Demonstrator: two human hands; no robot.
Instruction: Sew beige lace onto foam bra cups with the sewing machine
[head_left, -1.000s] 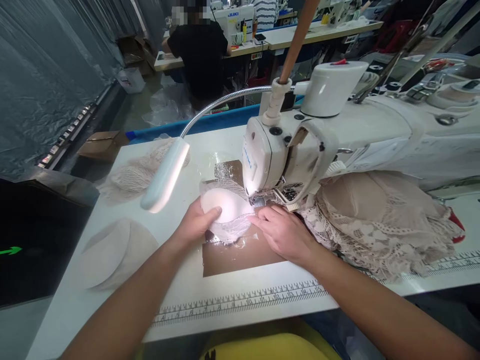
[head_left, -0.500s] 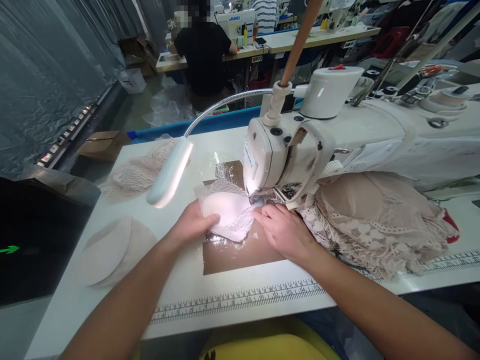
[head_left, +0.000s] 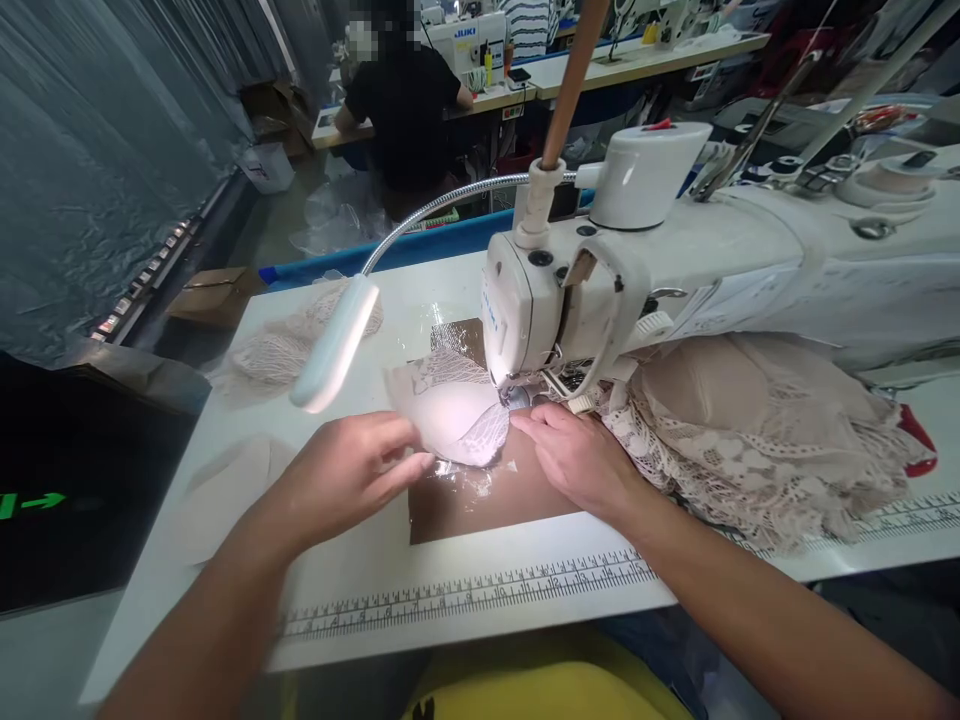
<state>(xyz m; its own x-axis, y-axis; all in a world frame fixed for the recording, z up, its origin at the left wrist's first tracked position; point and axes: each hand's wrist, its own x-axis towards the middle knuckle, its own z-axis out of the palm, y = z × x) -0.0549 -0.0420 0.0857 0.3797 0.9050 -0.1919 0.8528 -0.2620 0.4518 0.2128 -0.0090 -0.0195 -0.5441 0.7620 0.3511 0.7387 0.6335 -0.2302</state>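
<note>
A pale bra cup with lace (head_left: 456, 412) lies at the needle of a white sewing machine (head_left: 517, 300), lit by its lamp. My left hand (head_left: 356, 465) is at the cup's left edge, thumb and fingers apart, with nothing visibly gripped. Just right of the needle, my right hand (head_left: 574, 450) rests low, its fingers bent together by the lace's right edge. What its fingertips hold, if anything, is hidden. Brown tape (head_left: 480, 510) covers the table surface under the work.
Beige lace pieces (head_left: 750, 430) are heaped right of the needle. More lace (head_left: 274, 350) and pale cup pieces (head_left: 232, 490) lie on the left. A lamp (head_left: 335, 345) hangs over the table; a ruler strip (head_left: 465, 598) runs along its front. A person (head_left: 405, 110) sits ahead.
My left hand has come off the cup and turned, its thumb no longer lying on top. My right hand stays by the needle. The cup's near lace edge has shifted slightly away from me.
</note>
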